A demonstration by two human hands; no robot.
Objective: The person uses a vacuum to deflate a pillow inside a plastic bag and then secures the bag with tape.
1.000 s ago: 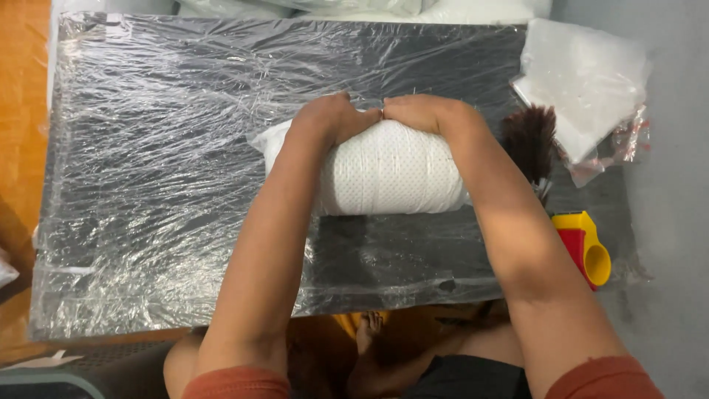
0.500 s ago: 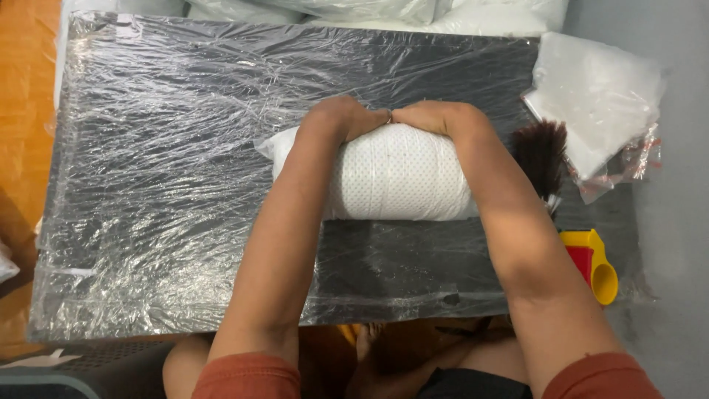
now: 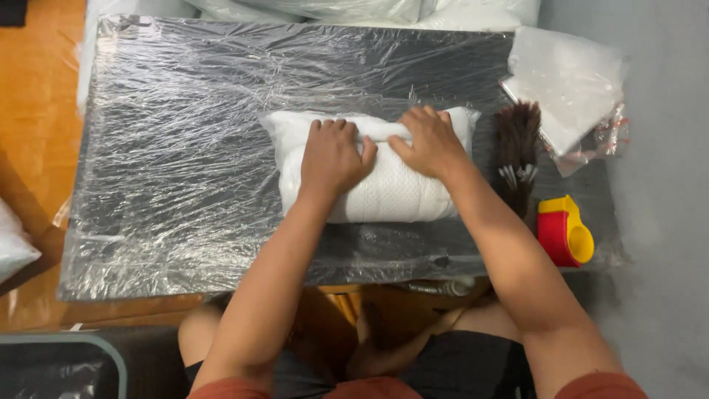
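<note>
On wrapped board (image 3: 185,185), left hand (image 3: 334,157) & right hand (image 3: 428,142) fingers curled, gripping white bundle (image 3: 384,193); bundle's top hidden

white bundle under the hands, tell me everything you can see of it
The white bundle is a soft, rolled or folded cloth-like piece with a dotted, embossed texture, lying lengthwise across the middle of the dark board covered in clear plastic film. Its near side bulges round; a flatter layer shows along the far edge. The left hand and right hand both press down on its top, fingers curled over the far edge. A dark bristly brush lies just beyond its right end.
</note>
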